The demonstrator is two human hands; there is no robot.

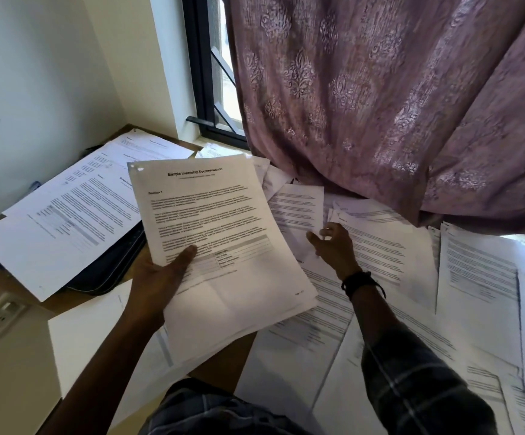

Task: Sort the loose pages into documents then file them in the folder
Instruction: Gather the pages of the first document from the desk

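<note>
View from the person's head, looking down at a wooden table [220, 362] covered in printed sheets. The left hand [157, 277] holds up a stack of pages [223, 221] above the table. Its thumb [186, 252] lies flat across the lower left of the top sheet, while the other fingers are under the stack and hidden, so the paper is pinched between thumb and fingers. The top sheet has a bold heading, several blocks of text and a small table, and it tilts slightly to the right. The right hand [333, 246], with a dark band [361, 282] at the wrist and a plaid sleeve [412, 390] on the forearm, reaches out over the loose pages [474, 277] that lie spread and overlapping on the right half of the table. Its fingers are partly curled, with the thumb held apart to the left, and the fingertips are down at the paper. Blur makes it unclear whether they grip a sheet or only touch it. On the left of the table lies a dark folder [113, 265], mostly covered by a pile of sorted sheets [66, 221] that rests on it and fans back towards the corner of the wall. Behind the table a mauve patterned curtain [380, 105] hangs down, and its hem drapes onto the far pages. To its left is a dark window frame [203, 89]. A wall socket [0, 315] sits low on the left wall.
</note>
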